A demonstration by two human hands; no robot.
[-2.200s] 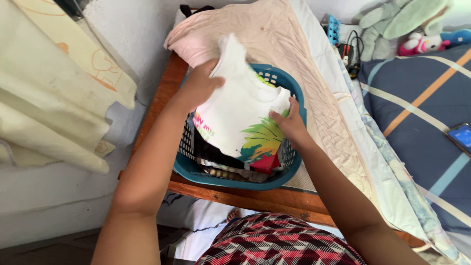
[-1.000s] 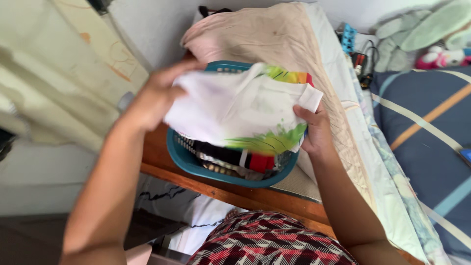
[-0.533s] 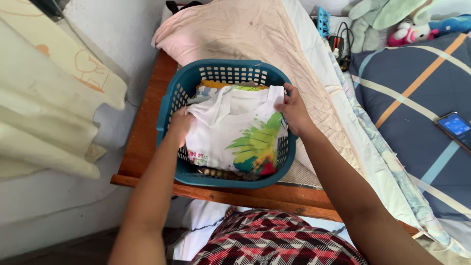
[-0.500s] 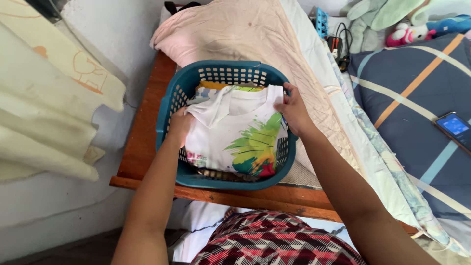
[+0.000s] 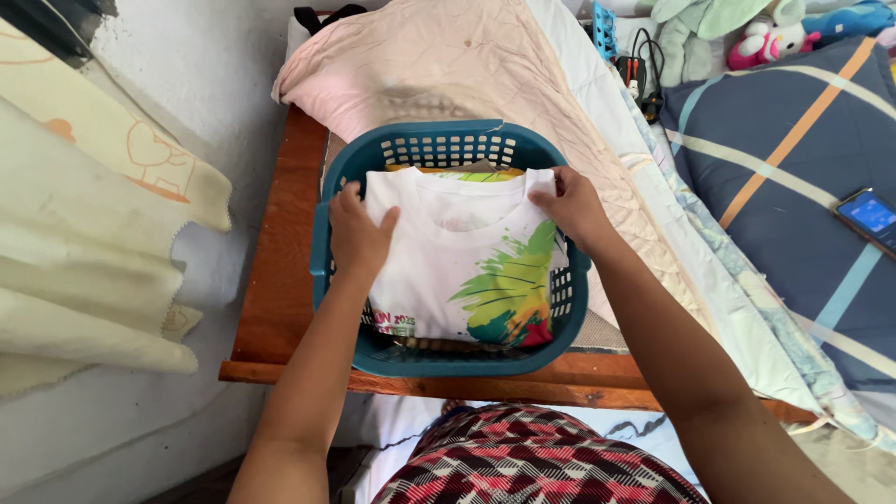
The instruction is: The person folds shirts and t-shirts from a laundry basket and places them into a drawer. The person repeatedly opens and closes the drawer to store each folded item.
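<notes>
Both hands grip the shoulders of a white T-shirt [image 5: 457,252]: the left hand [image 5: 359,233] lies over the shirt's left shoulder with fingers curled on the cloth, and the right hand [image 5: 577,203] pinches the other shoulder at the basket's far right rim. The shirt, printed with a green, yellow and red leaf pattern, is spread flat on top of other clothes inside a teal laundry basket [image 5: 448,145]. The basket stands on a wooden bed frame [image 5: 280,243], touching a pink quilt [image 5: 467,65] behind it. Well apart to the right, a phone [image 5: 873,217] lies on a dark blue striped blanket [image 5: 793,159], with plush toys [image 5: 737,37] beyond
</notes>
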